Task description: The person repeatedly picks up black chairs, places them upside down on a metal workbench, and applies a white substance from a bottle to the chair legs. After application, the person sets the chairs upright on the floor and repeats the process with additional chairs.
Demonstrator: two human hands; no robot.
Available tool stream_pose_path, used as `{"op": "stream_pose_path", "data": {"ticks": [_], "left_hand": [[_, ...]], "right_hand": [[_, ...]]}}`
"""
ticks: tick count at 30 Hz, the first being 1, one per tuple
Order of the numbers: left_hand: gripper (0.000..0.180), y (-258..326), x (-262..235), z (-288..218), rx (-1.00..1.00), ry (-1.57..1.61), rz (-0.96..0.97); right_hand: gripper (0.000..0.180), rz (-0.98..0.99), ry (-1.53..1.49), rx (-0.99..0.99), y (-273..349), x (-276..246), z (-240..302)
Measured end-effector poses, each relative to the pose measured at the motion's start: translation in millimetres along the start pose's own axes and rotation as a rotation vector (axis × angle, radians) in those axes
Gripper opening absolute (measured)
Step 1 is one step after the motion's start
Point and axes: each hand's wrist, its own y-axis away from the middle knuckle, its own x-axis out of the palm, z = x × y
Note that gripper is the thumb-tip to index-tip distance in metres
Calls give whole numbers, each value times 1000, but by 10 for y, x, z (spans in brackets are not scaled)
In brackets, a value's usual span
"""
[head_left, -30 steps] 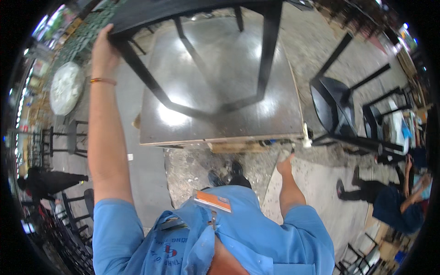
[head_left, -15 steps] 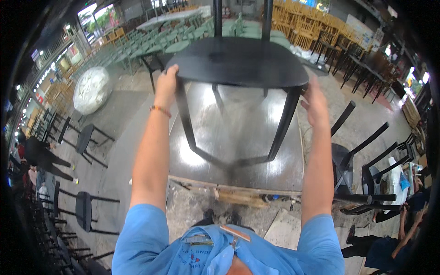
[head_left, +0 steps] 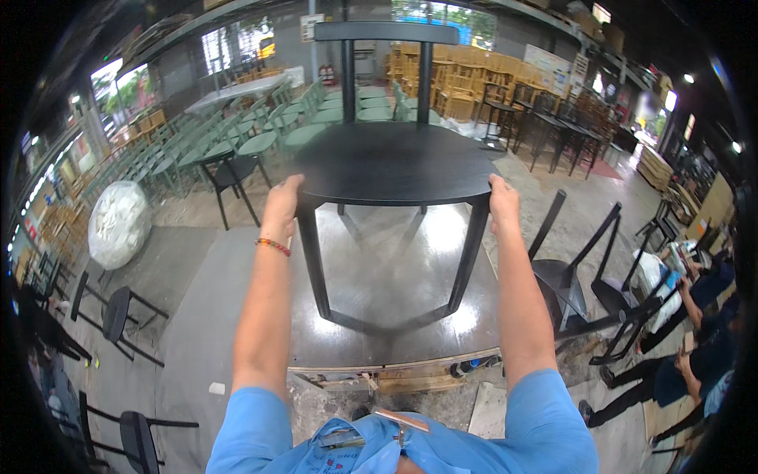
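A black wooden chair (head_left: pixel 395 162) stands upright in front of me, its backrest on the far side. Its front legs rest on a shiny dark platform (head_left: pixel 395 268) that mirrors them. My left hand (head_left: pixel 283 204), with a beaded bracelet at the wrist, grips the left edge of the seat. On the opposite edge, my right hand (head_left: pixel 504 201) holds the seat's right side. Both arms reach forward, and the fingertips under the seat are hidden.
Black chairs (head_left: pixel 564 276) lie overturned at the right, near people (head_left: pixel 695 371) at work. More black chairs (head_left: pixel 122 316) and a white wrapped bundle (head_left: pixel 120 225) are at the left. Rows of green chairs (head_left: pixel 257 142) and stacked wooden chairs (head_left: pixel 458 87) fill the back.
My right hand was loosely open beside the seat and has closed on its edge. The view has tilted up, so the chair's whole backrest shows. My left hand keeps its hold.
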Motion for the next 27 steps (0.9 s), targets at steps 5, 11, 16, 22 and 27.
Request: {"op": "stream_pose_path", "data": {"ticks": [5, 11, 16, 22, 27], "left_hand": [[34, -16, -288, -55, 52, 43, 22], [35, -204, -404, 99, 25, 12, 12], [39, -145, -223, 239, 59, 16, -53], [40, 38, 57, -99, 141, -23, -143], [41, 1290, 1172, 1198, 695, -775, -253]], "right_hand": [[45, -1, -22, -70, 220, 292, 85], [49, 5, 31, -44, 335, 198, 133], [41, 134, 358, -216, 822, -711, -727], [50, 350, 828, 221, 2796, -3427, -2799], [29, 584, 994, 1310, 5186, -5763, -3041]]}}
